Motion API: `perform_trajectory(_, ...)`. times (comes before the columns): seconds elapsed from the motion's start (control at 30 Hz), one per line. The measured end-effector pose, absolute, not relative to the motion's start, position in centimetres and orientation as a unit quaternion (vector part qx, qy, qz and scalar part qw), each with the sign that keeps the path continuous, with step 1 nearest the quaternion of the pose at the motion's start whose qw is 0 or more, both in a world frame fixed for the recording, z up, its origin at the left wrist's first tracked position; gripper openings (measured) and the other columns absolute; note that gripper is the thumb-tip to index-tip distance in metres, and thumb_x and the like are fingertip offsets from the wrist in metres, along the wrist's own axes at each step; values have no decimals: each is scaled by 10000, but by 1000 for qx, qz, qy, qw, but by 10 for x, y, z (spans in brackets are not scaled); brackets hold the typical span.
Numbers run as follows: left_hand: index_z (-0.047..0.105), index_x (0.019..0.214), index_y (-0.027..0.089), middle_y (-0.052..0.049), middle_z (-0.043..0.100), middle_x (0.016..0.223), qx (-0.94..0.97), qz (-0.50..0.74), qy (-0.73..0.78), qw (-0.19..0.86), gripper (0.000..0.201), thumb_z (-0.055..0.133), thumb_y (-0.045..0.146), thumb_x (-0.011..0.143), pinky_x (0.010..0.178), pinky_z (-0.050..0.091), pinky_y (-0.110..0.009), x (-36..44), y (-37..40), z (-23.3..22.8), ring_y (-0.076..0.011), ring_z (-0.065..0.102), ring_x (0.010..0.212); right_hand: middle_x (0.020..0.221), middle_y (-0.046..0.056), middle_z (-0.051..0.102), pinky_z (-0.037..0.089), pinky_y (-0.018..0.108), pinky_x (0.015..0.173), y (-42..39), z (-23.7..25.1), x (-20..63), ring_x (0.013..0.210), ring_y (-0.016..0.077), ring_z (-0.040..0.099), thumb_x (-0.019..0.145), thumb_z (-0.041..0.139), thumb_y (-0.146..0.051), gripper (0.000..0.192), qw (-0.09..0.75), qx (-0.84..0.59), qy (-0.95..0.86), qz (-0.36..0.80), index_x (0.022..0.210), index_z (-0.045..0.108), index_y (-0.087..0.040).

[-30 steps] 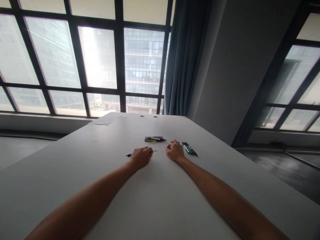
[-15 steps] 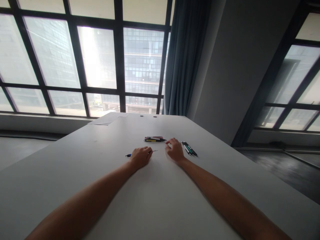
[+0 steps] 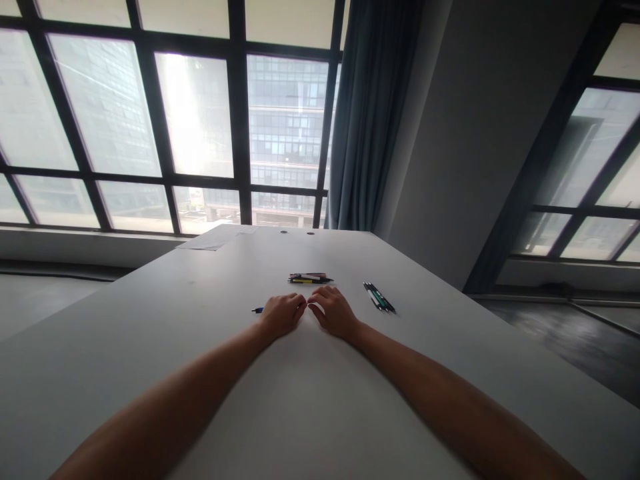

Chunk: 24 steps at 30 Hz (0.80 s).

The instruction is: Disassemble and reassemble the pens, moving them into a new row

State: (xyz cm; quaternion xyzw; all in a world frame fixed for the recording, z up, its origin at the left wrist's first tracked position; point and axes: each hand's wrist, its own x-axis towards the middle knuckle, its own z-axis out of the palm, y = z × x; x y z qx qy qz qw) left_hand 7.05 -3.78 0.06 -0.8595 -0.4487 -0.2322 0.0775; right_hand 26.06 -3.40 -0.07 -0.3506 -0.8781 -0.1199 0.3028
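My left hand (image 3: 283, 315) is closed round a pen that lies level in its grip. Only the pen's dark blue end (image 3: 257, 310) shows, left of the fingers; the rest is hidden. My right hand (image 3: 334, 312) meets the left one fingertip to fingertip. Its thumb and forefinger come together over the pen's thin refill tip, which they mostly cover. Just beyond both hands lies a bundle of pens (image 3: 309, 278) with black, yellow and reddish parts. Right of my right hand, several black, white and green pens (image 3: 379, 297) lie side by side at a slant.
The long white table (image 3: 240, 400) reaches toward the windows. Sheets of paper (image 3: 205, 241) lie at its far left edge, and two dark round holes (image 3: 311, 233) sit near the far end. A blue-grey curtain (image 3: 363, 133) hangs behind the table.
My right hand has moved left, from beside the slanted pens to the tip of the pen in my left hand. My left hand has stayed in place, holding the pen.
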Motion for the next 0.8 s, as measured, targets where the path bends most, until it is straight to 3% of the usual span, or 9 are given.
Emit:
perform_trajectory(0.47,626,961,228,-39,688,922,-859,-239,-447,69,309,366,393,944,659,411,-259,70,-36,-1,-162,626,751,996,69,596,354,311,846,-33,-1,258,956,194,512,869,484,-100,122,304,-399,-859,-103,897,578,-173)
perform_trajectory(0.8,625,973,229,-39,686,930,-849,-228,-471,76,321,347,386,950,651,410,-262,70,-38,2,-172,631,762,989,70,600,332,297,774,-30,-1,259,903,189,519,953,404,-168,181,320,-472,-814,-114,869,564,-172)
